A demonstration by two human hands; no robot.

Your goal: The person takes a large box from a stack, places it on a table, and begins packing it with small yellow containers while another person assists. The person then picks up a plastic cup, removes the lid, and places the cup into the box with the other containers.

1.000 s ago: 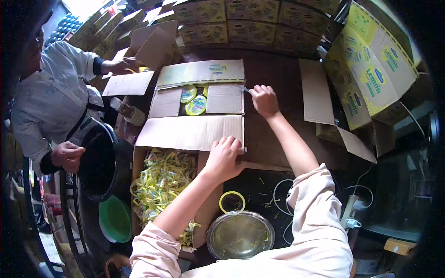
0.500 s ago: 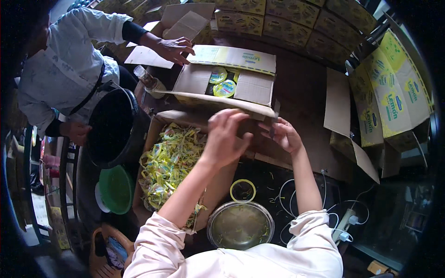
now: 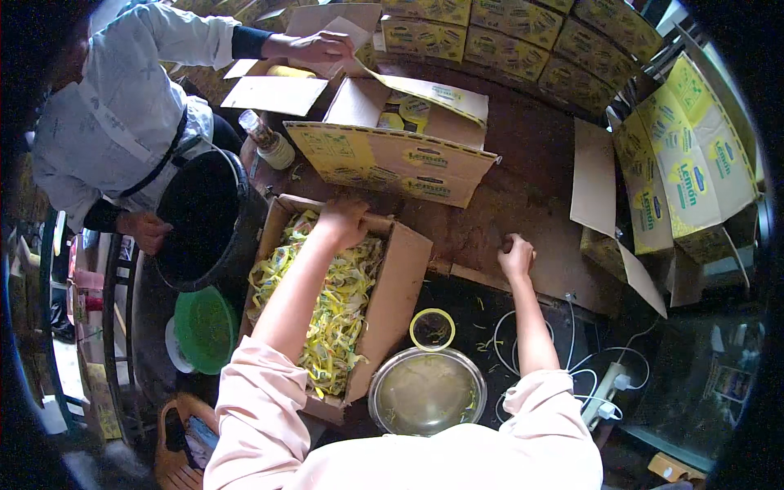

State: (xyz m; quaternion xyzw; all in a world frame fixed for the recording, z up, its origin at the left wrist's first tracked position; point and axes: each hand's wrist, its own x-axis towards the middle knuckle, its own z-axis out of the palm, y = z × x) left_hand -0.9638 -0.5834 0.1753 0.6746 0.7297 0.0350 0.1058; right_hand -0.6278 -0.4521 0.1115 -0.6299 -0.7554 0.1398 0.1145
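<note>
My left hand (image 3: 345, 222) is closed over the far rim of an open cardboard box (image 3: 400, 278) full of yellow-green plastic scraps (image 3: 327, 327). My right hand (image 3: 516, 256) is curled near the front edge of the brown table; whatever lies in its fingers is hidden. Beyond both hands stands an open yellow printed carton (image 3: 392, 167), its near flap hanging toward me. Inside it, round lidded tubs (image 3: 414, 109) show in part. A co-worker's hand (image 3: 327, 47) holds the carton's far flap at the left corner.
The co-worker's other hand (image 3: 144, 232) is at a black bucket (image 3: 200, 220). A jar (image 3: 276, 151) stands left of the carton. Nearer me are a round metal-rimmed lid (image 3: 429, 392), a yellow ring (image 3: 433, 329), white cables (image 3: 572, 351) and a green basin (image 3: 204, 331). Another open carton (image 3: 694, 180) stands right.
My left hand has moved down and left onto the scrap box's rim. My right hand has lowered toward the table. The carton's near flap has swung down; the co-worker's hand has moved up with the far flap.
</note>
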